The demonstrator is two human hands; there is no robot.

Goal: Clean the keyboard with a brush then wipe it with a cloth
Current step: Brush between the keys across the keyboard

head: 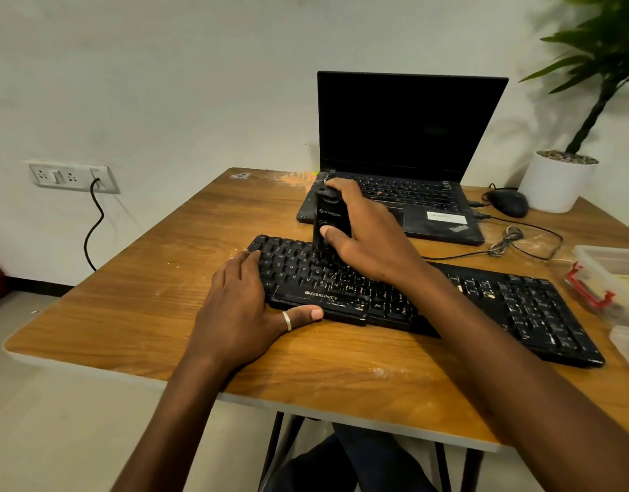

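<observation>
A black keyboard, flecked with pale dust, lies slanted across the wooden table. My right hand grips a black upright brush tool and holds its lower end down on the keys near the keyboard's upper left. My left hand rests on the keyboard's left end, fingers straight over the keys and thumb along the front edge. No cloth shows in view.
An open black laptop stands behind the keyboard. A black mouse and loose cables lie to its right, beside a white plant pot. Clear plastic containers with a red clip sit at the right edge.
</observation>
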